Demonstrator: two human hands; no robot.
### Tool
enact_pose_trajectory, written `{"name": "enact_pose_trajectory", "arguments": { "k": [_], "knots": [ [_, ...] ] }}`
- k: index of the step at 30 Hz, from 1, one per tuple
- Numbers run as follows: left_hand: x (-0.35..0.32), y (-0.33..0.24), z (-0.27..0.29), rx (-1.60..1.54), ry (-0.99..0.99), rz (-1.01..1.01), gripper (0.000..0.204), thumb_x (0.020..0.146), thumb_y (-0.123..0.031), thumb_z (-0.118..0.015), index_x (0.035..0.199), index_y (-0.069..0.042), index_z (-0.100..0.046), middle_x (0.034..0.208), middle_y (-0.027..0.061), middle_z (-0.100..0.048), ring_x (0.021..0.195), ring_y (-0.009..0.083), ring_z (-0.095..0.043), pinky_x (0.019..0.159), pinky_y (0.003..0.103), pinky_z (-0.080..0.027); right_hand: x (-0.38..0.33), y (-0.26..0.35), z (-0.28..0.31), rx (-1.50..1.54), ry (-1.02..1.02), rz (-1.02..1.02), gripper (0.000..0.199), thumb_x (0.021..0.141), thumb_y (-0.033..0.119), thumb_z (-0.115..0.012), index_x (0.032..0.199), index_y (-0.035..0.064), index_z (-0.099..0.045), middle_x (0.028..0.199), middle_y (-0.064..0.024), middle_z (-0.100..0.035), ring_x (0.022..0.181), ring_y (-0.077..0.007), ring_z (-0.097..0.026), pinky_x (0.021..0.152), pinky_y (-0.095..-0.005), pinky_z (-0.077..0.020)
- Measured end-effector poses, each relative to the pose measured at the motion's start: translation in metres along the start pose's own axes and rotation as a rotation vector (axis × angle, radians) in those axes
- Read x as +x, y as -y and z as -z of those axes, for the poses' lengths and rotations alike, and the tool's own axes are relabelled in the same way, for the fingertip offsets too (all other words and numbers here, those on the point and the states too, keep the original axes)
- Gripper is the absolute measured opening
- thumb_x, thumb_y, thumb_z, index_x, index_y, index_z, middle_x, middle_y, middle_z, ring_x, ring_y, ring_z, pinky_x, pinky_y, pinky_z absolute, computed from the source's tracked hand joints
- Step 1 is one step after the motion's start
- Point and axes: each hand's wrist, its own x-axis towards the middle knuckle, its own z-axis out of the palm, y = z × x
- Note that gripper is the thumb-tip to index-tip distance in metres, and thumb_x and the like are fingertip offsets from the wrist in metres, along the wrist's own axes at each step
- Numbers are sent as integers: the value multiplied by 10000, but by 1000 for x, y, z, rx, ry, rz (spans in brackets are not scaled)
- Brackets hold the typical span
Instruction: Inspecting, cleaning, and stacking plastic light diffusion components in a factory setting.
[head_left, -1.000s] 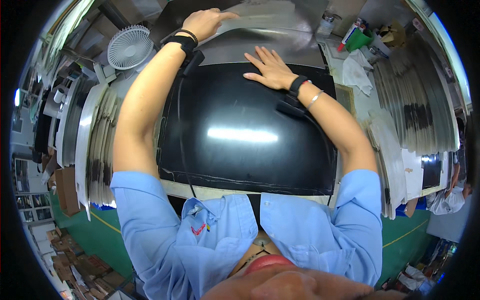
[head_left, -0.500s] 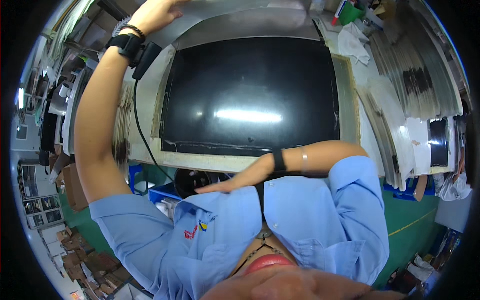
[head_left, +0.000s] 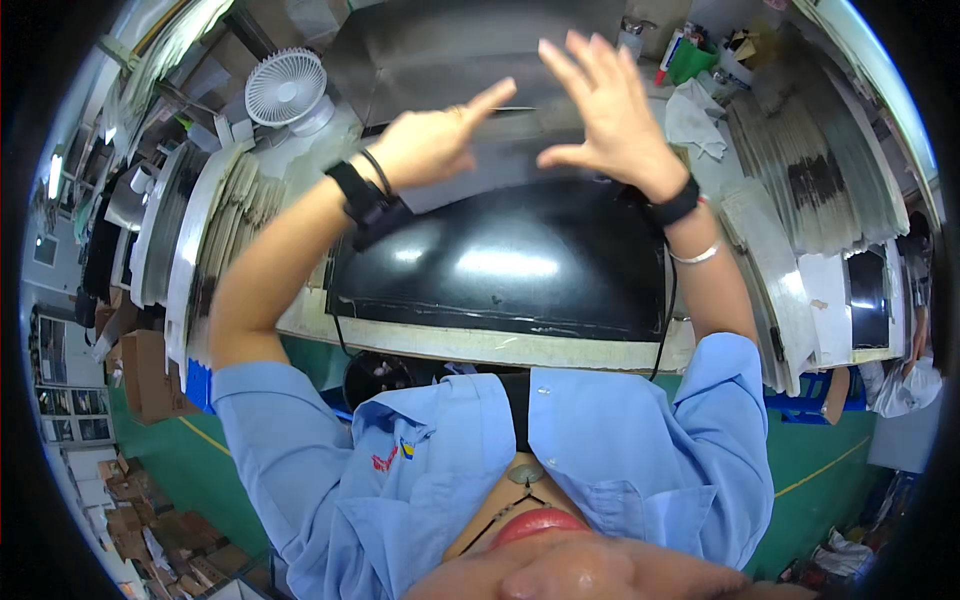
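A glossy black panel [head_left: 500, 275] lies on the pale work table in front of me. Grey, shiny sheet material [head_left: 450, 60] extends behind it, and its curved near edge overlaps the panel's far part. My left hand [head_left: 428, 143] hovers above that edge, index finger stretched out and thumb apart, with nothing visible in it. To its right, my right hand [head_left: 612, 125] is raised with fingers spread, empty, above the panel's far right side. Both hands are slightly blurred. Each wrist has a black strap, with a cable hanging down.
A white fan [head_left: 287, 90] stands at the back left. Stacked sheets flank the table on the left [head_left: 225, 215] and right [head_left: 800, 165]. A white cloth [head_left: 695, 115] and a green container [head_left: 692, 62] sit at the back right. A dark bin [head_left: 375, 378] is below the near edge.
My right hand has swung up from near my chest to above the panel. My left hand has come down and rightward. The grey sheet now covers more of the panel's far part.
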Motion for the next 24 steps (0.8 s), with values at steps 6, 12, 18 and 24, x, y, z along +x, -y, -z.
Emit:
{"name": "enact_pose_trajectory", "arguments": {
  "k": [6, 12, 18, 24],
  "knots": [
    [8, -9, 5, 83, 132, 190, 1104, 626, -240, -824, 1485, -158, -136, 911, 188, -653, 821, 290, -662, 662, 375, -535, -9, -17, -15, 191, 400, -193, 720, 604, 374, -805, 1231, 191, -503, 940, -77, -616, 877, -297, -625, 766, -422, -479],
    [-6, -24, 0, 297, 80, 177, 1166, 563, -345, -851, 1482, -132, -166, 899, 132, -649, 837, 298, -644, 751, 386, -503, -14, -5, -3, 109, 391, -96, 675, 610, 365, -812, 1188, 187, -512, 953, -103, -618, 879, -324, -636, 696, -414, -505],
    [-34, 0, 13, 195, -17, 270, 1067, 537, -242, -864, 1446, -203, -308, 1029, 124, -649, 934, 289, -630, 904, 402, -446, -12, -19, -12, 281, 550, -220, 507, 623, 275, -818, 1035, 102, -579, 901, -118, -668, 896, -328, -631, 722, -417, -499],
    [-127, 79, -45, -1159, -369, 529, 707, 637, -135, -841, 1257, -10, -525, 956, 58, -669, 881, 147, -633, 815, 337, -477, -48, -54, -23, 906, 316, -408, 498, 688, 177, -809, 1112, 26, -595, 1032, -80, -645, 951, -151, -609, 829, -300, -475]
  ]
}}
